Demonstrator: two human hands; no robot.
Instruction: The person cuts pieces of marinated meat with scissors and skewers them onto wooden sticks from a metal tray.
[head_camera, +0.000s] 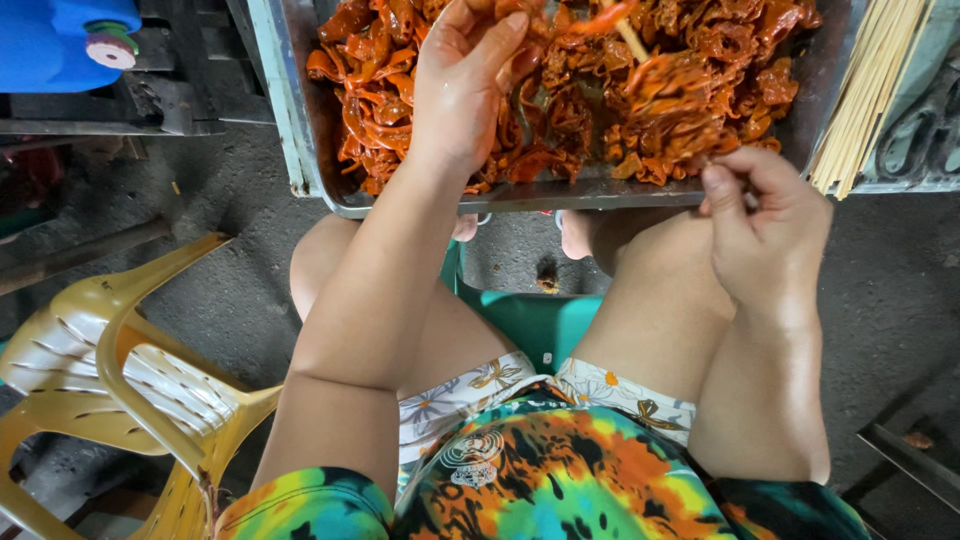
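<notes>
1. Head cam looked straight down at the person's lap, knees apart, seated on a green stool (535, 325), w/ a metal tray (310, 150) right in front of the knees.
2. Tray was packed w/ meat (700, 90), orange-red glazed strips and curly bits, wall to wall.
3. Left hand (465, 85) was stretched out over the tray, palm down, on top of the pile. Fingers were loosely bent and close together, tips dug into the meat. Couldn't tell from here if they'd actually pinched a piece or were just resting on it.
4. Right hand (765, 225) sat at the tray's near rim, above the right knee. Thumb and fingers were curled in tight, pinched together like on something thin. What's inside was hidden by the fingers, so can't say 100%.
5. A skewer (630, 40) poked up out of the meat near the top middle, tilted, w/ pieces threaded along it down toward the right hand. Whether the stick ran all the way into that grip, couldn't tell, meat covered it.
6. Bundle of bare sticks (870, 95) lay along the tray's right edge, well apart from the left hand, near the right one.
7. Yellow plastic chair (120, 370) was tipped over at lower left on the dark floor; blue jug (60, 40) sat top left.
</notes>
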